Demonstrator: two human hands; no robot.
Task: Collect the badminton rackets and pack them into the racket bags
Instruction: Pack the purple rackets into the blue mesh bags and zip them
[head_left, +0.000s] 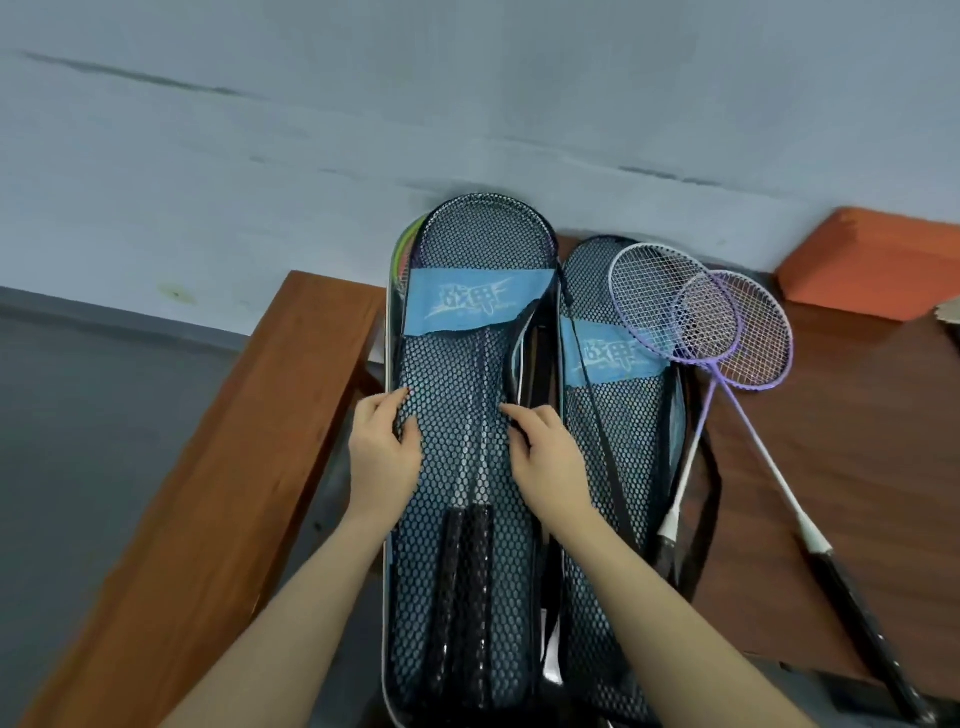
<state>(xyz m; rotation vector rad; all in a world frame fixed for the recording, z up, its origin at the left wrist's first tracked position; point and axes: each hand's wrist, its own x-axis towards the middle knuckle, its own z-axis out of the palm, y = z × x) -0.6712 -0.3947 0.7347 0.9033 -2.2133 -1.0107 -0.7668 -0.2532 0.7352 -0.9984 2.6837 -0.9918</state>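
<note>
Fingers (402, 415) of the left hand (382, 457) lie curled over the left edge of the mesh bag (457, 467), their tips pinching the netting, most likely to keep that side from sliding while the bag is adjusted. Under the mesh between the two hands run the shafts and dark grips of two packed rackets (467, 545), heads up toward the wall, so this bag looks already loaded. A green and pink rim (408, 249) peeks out at the bag's upper left, well beyond the fingers; I cannot tell what it belongs to.

Across the bag, the right hand (545, 457) has its fingers (514, 415) bent onto the mesh beside the dark edge binding, seemingly gripping it there, perhaps to draw the flap shut or straighten it; whether a zipper pull is held cannot be made out.

Just right of that hand lies a second mesh bag (597, 493), parallel and touching the first, laid open and flat, presumably ready to receive the rest. Farther right, two purple rackets (727, 332) rest crossed, heads partly on that bag and handles trailing onto the wooden tabletop (857, 467). They are unpacked, so the task seems roughly half done. An orange block (872, 260) sits against the wall at the far right.
</note>
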